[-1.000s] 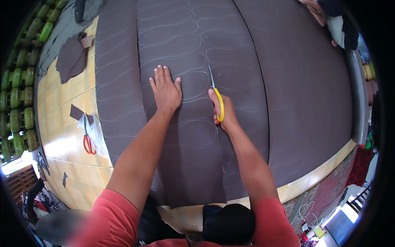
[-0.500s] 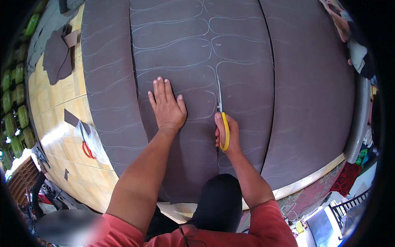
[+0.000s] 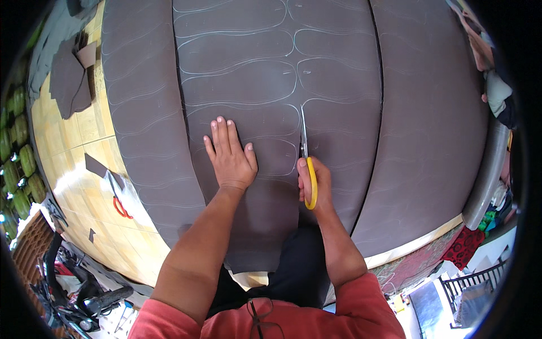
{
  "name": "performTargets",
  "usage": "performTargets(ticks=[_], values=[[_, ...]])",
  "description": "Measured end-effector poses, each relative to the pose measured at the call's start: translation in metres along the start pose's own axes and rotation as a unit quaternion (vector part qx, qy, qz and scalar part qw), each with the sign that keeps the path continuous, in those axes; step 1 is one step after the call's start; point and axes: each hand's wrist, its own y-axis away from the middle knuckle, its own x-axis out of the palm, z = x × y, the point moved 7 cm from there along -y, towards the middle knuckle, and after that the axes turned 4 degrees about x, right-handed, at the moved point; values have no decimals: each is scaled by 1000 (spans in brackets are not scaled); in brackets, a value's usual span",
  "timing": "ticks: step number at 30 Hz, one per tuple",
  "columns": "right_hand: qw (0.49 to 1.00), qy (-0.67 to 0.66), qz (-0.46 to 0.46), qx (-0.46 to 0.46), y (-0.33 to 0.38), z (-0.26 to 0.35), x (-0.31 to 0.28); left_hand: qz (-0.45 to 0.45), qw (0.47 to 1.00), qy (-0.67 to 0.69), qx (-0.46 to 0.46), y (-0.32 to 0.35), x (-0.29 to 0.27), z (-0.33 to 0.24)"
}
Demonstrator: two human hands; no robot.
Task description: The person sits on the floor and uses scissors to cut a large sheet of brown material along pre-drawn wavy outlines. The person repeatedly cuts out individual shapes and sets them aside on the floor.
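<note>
Yellow-handled scissors point(image 3: 311, 183) are gripped in my right hand point(image 3: 319, 183), their blades lying along the gap between two columns of outlines. The dark brown sheet material point(image 3: 248, 223) under them bears pale curved outlines shaped like shoe soles. A cut runs from the scissors back toward my knee. My left hand point(image 3: 232, 161) rests flat on the sheet left of the scissors, fingers stretched forward and thumb apart, holding nothing.
At the left, red-handled scissors point(image 3: 121, 208) lie by a clear plastic bag point(image 3: 132, 198) on the tiled floor point(image 3: 93, 195). Dark scraps point(image 3: 70, 79) sit farther up. Another brown strip point(image 3: 429, 147) lies to the right, with a grey roll point(image 3: 486, 175) beyond. A motorcycle point(image 3: 84, 299) stands lower left.
The view has shifted a little, so the sheet's outlines appear lower. My right hand and the scissors have moved slightly forward along the sheet; my left hand stays flat.
</note>
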Motion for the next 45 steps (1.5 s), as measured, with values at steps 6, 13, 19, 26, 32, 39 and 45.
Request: performTargets(ticks=[6,13,19,26,32,39,45], values=[[999,-1,-14,-30,-14,21,6,1,1000,6,8,2,-1,-2],[1000,-15,-9,-26,-30,39,9,11,1000,4,8,3,2,-1],[999,-25,0,-29,-43,59,12,16,1000,7,9,3,3,0],[999,-17,-5,-44,-54,74,13,38,999,9,3,2,5,1],[998,-44,-16,-41,-60,84,22,42,999,15,1,2,6,1],[998,-38,-36,-23,-69,106,25,41,999,6,9,7,9,3],[999,-10,-17,-43,-83,119,17,44,999,5,11,5,10,3]])
